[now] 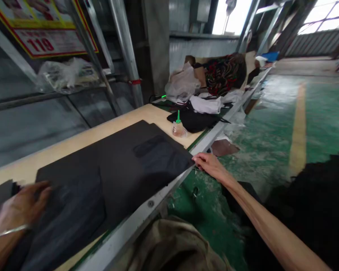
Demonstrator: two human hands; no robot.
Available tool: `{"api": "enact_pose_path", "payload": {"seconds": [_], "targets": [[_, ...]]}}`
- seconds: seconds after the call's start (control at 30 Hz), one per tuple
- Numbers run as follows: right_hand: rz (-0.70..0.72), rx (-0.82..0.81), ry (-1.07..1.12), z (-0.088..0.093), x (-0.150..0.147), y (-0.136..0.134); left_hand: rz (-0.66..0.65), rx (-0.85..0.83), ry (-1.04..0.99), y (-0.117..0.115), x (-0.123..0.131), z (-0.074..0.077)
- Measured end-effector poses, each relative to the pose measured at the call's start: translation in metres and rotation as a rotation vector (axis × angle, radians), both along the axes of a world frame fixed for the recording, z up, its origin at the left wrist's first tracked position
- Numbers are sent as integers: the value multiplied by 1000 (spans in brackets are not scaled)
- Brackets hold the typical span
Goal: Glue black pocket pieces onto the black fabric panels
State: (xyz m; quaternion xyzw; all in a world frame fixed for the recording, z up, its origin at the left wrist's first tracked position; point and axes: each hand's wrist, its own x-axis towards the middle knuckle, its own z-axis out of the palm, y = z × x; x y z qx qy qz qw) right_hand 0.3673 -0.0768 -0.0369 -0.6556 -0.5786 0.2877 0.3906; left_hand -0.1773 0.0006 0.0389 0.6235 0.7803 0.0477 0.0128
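Observation:
A wide dark grey sheet (121, 162) lies flat on the tan work surface. On its right part rests a dark navy cloth piece (161, 156); a second navy cloth piece (76, 210) covers the left part. My right hand (209, 164) is at the table's front edge, thumb and fingers pinched at the right corner, where sheet and cloth meet; which layers it grips is unclear. At the far left, my left hand (24, 205), with a bracelet at the wrist, is over the sheet's left end beside another dark piece (0, 194). Motion blur hides what its fingers do.
Beyond the sheet stands a small bottle with a green nozzle (178, 128). Farther along lie black cloth (192, 119), white cloth (206, 104) and plastic bags (183, 82). A metal rail (149, 205) edges the table. Dark material (313, 210) is piled at right.

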Motion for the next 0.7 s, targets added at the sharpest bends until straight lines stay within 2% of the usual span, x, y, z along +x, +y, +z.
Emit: {"api": "enact_pose_path", "payload": {"seconds": [0.07, 0.17, 0.23, 0.3, 0.43, 0.53, 0.7], "targets": [[-31, -30, -19, -1, -4, 1, -241, 68, -187, -13, 29, -21], [-72, -48, -32, -5, -7, 5, -560, 164, -404, -44, 89, -55], [-94, -50, -29, -7, -8, 7, -691, 222, -481, -62, 126, -73], [-114, -61, 9, -7, -10, 8, -763, 248, -520, -72, 151, -84], [-147, -99, 135, -3, -15, 8, -813, 248, -551, -71, 175, -84], [-156, -96, 196, -1, -17, 7, -847, 209, -523, -65, 184, -81], [-147, -91, 204, -4, -17, 8, -863, 174, -426, -64, 195, -84]]}}
